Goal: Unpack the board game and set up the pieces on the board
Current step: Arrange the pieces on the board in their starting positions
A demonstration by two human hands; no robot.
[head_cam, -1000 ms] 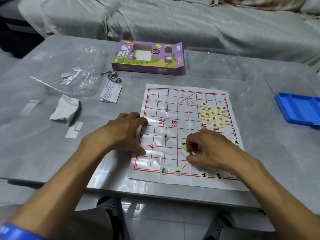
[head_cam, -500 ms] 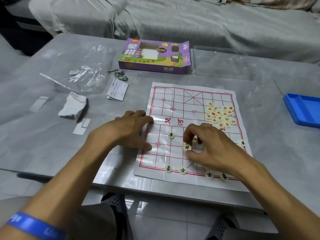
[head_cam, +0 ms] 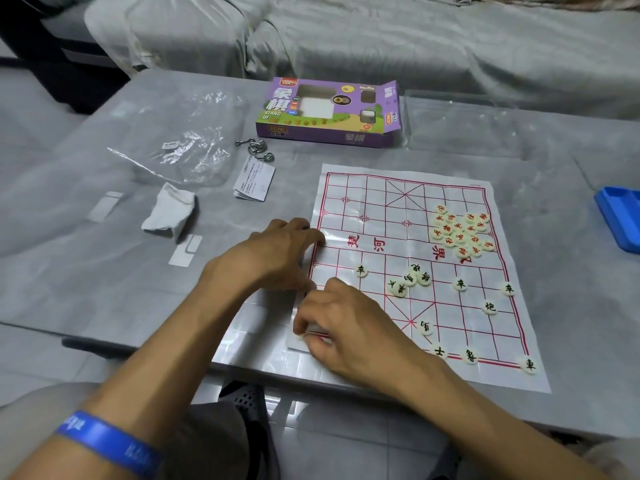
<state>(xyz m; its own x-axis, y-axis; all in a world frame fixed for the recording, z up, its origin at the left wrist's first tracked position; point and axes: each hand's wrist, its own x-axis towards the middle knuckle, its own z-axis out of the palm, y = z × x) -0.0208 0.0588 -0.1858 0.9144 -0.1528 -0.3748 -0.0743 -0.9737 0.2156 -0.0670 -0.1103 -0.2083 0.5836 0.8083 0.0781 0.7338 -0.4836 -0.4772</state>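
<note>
We have the paper board (head_cam: 408,268) spread flat at the near edge of the table (head_cam: 86,271), and our left hand (head_cam: 273,251) lies on its left border with fingers nearly straight, pressing down, most likely so the thin sheet stays put. Our right hand (head_cam: 346,327) reaches across to the corner at seven o'clock on the board, fingers curled at the corner point; whether they pinch a piece there we cannot tell, since the fingertips cover the spot. The black pieces (head_cam: 410,278) sit partly placed along the near rows, with a small knot unsorted near the middle. The red pieces (head_cam: 462,233) wait heaped at two o'clock, clear of our working side. At twelve o'clock the purple box (head_cam: 325,112) lies with its end flap open; nothing shows inside. A clear bag (head_cam: 180,140) at ten o'clock looks emptied, and the blue tray (head_cam: 620,216) at three o'clock shows no contents in the part we see.
</note>
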